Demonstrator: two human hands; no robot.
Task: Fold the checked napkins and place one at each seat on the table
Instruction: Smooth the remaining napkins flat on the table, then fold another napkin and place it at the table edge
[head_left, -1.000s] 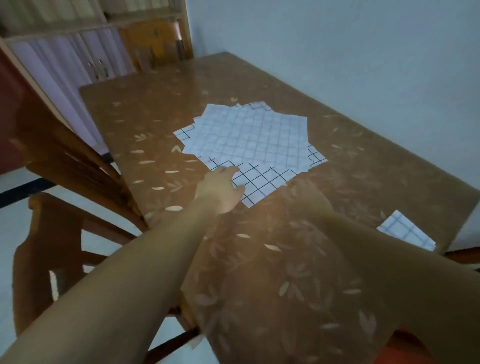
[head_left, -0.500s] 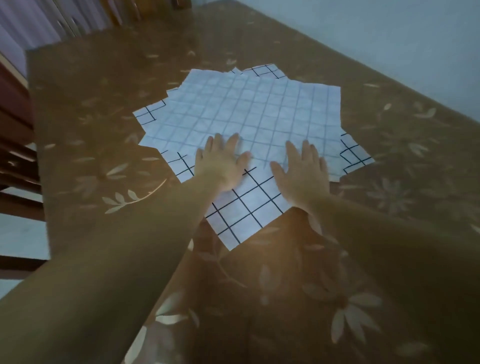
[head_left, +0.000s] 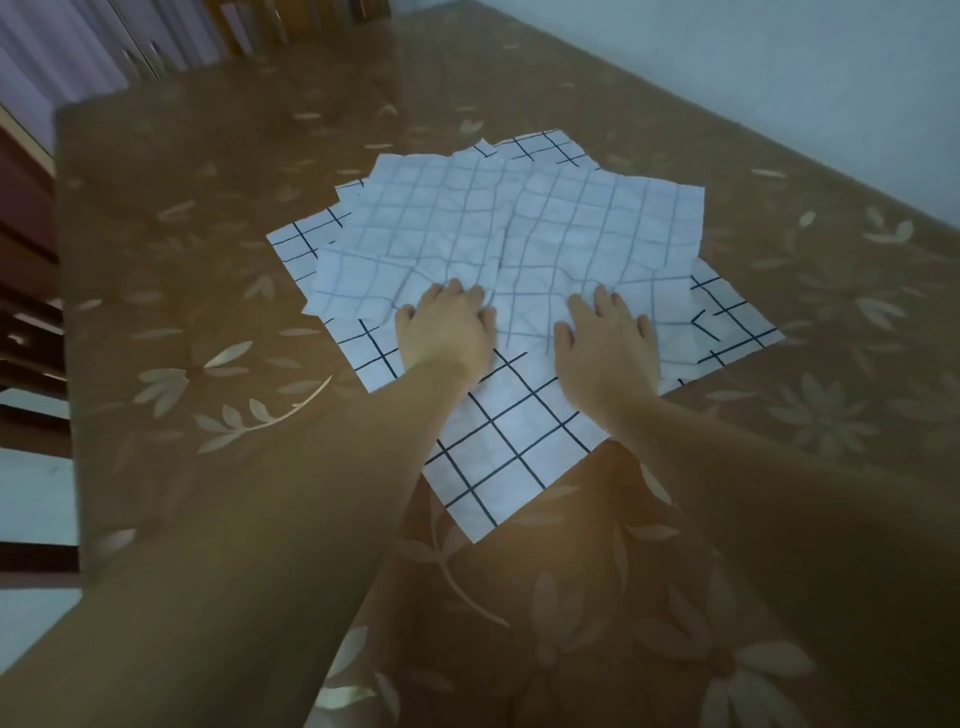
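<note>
Checked napkins (head_left: 501, 457) piled mid-table, both hands on the top napkin (head_left: 519, 228).
At its rumpled near edge the left hand (head_left: 447, 335) curls its fingers into the cloth, gripping it; the right hand (head_left: 608, 345), just beside, presses flat with fingers spread. The pile lies on the flowered brown table (head_left: 208, 182).

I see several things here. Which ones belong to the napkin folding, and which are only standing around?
For the job:
- top napkin, wrinkled under the left hand and right hand
- stack of checked napkins beneath it
- table
- wooden chair at the left, marking a seat

Just there:
- cabinet beyond the table
- wall
</note>
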